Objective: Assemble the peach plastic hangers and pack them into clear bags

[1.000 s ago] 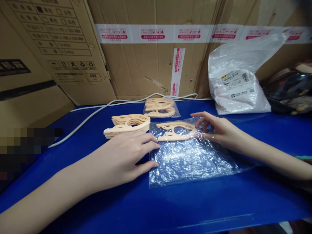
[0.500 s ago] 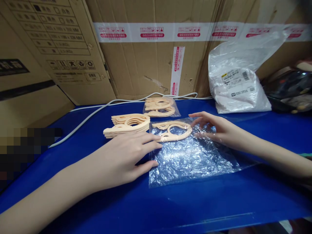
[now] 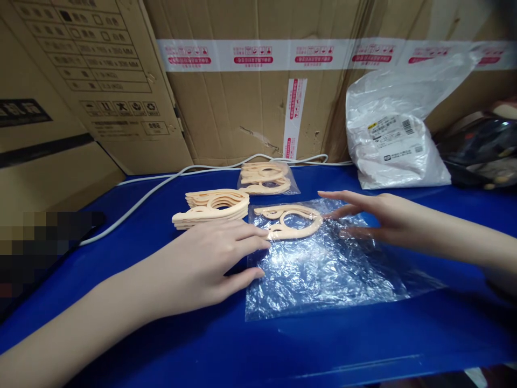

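Note:
A beige folding hanger (image 3: 302, 233) lies on or inside a clear plastic bag (image 3: 315, 285); I cannot tell which. With fingers stretched out, my left hand (image 3: 218, 258) rests its fingertips on the hanger's near left end and the bag's left edge. My right hand (image 3: 375, 213) is open above the bag's far right part, fingers apart, just right of the hanger's curved end. Behind my left hand sits a stack of similar beige hangers (image 3: 218, 207), partly covered by that hand. Farther back, more hangers lie in a clear bagged pack (image 3: 266, 180).
A blue tabletop (image 3: 258, 355) carries everything. White cable (image 3: 141, 202) runs along its back and left. Cardboard boxes (image 3: 242, 108) wall off the back and left. A white plastic sack (image 3: 398, 145) stands at the back right beside a dark bundle (image 3: 480, 145).
My right hand has moved right, away from the hanger. The bag is spread farther right and nearer me, and the hanger has shifted slightly right. My left hand has barely moved.

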The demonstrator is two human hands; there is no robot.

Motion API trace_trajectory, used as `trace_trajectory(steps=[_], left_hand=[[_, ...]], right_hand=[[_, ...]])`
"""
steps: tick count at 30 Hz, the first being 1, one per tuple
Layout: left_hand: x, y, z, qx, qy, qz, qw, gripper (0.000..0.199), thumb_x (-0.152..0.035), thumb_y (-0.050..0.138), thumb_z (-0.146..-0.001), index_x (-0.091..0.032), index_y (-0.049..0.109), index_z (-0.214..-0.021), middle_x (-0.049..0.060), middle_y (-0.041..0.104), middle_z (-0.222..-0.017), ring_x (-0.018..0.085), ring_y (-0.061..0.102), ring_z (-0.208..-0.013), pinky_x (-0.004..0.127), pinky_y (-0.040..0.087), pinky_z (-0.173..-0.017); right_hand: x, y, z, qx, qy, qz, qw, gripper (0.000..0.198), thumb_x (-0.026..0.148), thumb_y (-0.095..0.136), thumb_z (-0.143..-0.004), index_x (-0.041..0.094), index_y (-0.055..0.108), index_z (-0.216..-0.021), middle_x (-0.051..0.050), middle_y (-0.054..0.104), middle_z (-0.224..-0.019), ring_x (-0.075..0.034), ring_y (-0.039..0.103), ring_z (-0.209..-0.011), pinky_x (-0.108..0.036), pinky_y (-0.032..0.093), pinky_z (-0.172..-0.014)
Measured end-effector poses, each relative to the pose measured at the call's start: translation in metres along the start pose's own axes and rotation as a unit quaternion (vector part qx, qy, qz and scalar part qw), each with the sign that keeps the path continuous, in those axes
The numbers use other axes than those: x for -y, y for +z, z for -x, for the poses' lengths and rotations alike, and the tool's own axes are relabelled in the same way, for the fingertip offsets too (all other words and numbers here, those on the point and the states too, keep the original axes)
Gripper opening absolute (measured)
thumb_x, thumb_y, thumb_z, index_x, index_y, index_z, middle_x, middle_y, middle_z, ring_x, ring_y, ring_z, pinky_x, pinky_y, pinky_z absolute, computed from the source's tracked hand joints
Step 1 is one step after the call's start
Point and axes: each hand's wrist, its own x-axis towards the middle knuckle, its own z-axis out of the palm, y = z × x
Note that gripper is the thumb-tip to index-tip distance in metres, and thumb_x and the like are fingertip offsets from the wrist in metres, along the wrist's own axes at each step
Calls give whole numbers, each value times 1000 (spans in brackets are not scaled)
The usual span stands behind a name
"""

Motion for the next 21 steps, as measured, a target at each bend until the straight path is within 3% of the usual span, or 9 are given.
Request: trace_trajectory(steps=[4,9,12,15,17,21], left_hand=[[4,-3,-1,-13,-5,-33,999,34,-38,47,-98,-25,59,-127,6,63,-130,25,61,-114,41,52,-92],[24,-16,0,-70,-42,-92,992,41,-42,45,-98,-22,55,-133,8,55,-139,28,52,-126,46,43,-105],[47,-23,5,-74,-99,-99,987,62,-58,50,-91,-19,47,-140,13,53,-141,34,49,-128,51,42,-105],[71,-26,12,-55,-176,-93,978,81,-70,60,-78,-23,44,-143,13,55,-139,37,55,-122,54,46,-100],[84,-27,16,-35,-203,-86,975,74,-68,60,-79,-27,47,-140,11,60,-135,36,61,-116,52,51,-95],[98,-28,24,-40,-195,-68,978,62,-63,63,-80,-28,58,-130,11,68,-124,33,70,-103,42,59,-82]], right_hand=[[4,-1,2,25,-7,0,1000,70,39,54,-93,25,24,-154,-9,63,-134,-26,64,-112,-35,52,-90],[7,-1,7,36,-2,10,999,74,47,57,-92,30,22,-155,-7,55,-143,-27,59,-121,-34,50,-94],[6,-1,8,34,-3,14,999,76,47,60,-90,35,22,-154,-5,52,-146,-28,58,-122,-34,51,-94],[3,-3,8,24,-10,17,1000,71,45,57,-91,32,25,-154,-6,59,-139,-28,62,-117,-36,52,-92],[1,-5,6,-7,-6,36,999,64,42,51,-93,25,30,-152,-10,65,-129,-28,66,-108,-40,53,-88],[-3,-8,3,-77,-1,78,994,54,39,41,-96,18,40,-146,-15,71,-113,-28,68,-96,-44,52,-82]])
